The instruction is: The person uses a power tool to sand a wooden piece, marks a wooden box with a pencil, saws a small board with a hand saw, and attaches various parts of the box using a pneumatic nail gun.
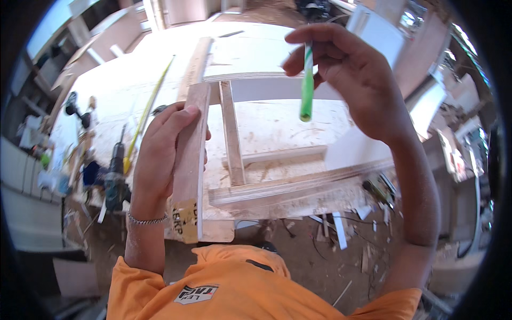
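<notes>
My left hand [169, 130] is closed around a flat wooden strip [188, 154], its thumb lying on the upper face. The strip tilts up from the bench, with brown printed tape [185, 218] round its near end. My right hand [346, 74] is raised at the right, fingers curled about a slim green-and-white stick-shaped tool [307, 96]. Its thicker green end points down; the kind of tool cannot be made out. Below lies a wooden frame of joined strips, with a near rail [298, 181] and an upright crosspiece [232, 136].
A yellow tape measure [152, 96] stretches along the white work surface [117, 80] at the left. Beside it lies a cordless drill [115, 181]. Dark hand tools [377, 192] rest at the bench's right edge. Wood offcuts [340, 229] and cables litter the floor.
</notes>
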The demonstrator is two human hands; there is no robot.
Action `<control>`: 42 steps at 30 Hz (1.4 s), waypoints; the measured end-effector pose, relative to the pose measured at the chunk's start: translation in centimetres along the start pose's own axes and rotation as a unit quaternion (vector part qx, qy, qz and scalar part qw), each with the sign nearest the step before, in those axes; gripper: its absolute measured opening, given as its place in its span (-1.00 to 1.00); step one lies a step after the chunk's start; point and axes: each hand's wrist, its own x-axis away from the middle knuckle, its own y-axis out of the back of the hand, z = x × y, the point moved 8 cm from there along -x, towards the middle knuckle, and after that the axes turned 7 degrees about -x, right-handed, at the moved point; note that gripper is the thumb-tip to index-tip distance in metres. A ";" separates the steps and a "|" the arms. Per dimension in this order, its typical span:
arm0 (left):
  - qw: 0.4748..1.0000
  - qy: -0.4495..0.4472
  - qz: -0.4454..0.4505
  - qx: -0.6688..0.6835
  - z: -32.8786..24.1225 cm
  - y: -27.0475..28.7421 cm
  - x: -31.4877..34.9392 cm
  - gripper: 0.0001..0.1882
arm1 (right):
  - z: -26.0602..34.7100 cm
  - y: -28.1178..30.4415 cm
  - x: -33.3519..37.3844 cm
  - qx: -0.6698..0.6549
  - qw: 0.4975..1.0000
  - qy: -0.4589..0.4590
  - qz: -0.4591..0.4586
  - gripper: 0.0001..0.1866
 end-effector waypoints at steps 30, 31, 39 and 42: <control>0.972 0.099 -0.198 -0.076 -0.8 -1.6 0.3 -0.54 | -1.2 -5.6 5.8 -0.100 0.956 0.142 0.236 -0.73; 0.973 0.096 -0.196 -0.075 -0.6 -1.3 0.2 -0.54 | -1.3 -5.6 5.8 -0.102 0.956 0.139 0.236 -0.73; 0.969 0.095 -0.210 -0.086 -1.1 -1.4 0.9 -0.52 | -1.7 -6.1 5.9 -0.102 0.953 0.116 0.261 -0.74; 0.968 0.095 -0.214 -0.089 -1.0 -1.5 0.6 -0.52 | -1.8 -6.1 5.8 -0.093 0.954 0.118 0.260 -0.74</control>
